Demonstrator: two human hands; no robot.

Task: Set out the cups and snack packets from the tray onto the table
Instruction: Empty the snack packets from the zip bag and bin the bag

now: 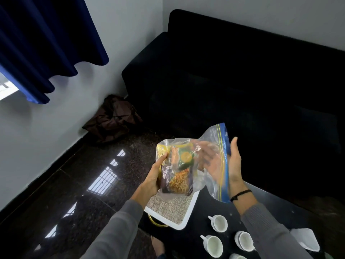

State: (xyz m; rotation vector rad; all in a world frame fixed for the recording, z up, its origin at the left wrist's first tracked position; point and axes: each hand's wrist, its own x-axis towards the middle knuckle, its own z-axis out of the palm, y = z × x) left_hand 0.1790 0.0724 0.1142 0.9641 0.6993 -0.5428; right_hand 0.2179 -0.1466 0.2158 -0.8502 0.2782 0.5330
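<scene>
Thumb and palm of the left hand (152, 179) clasp the closed end of a clear zip bag (211, 186) holding the snack packets (179, 176). The right hand (233, 165), blurred, reaches straight-fingered into the bag's blue-edged mouth, thumb outside. Directly below the left hand sits the white-rimmed tray (188, 215) on the dark surface (192, 235). Beneath the right forearm stand white cups (218, 223).
</scene>
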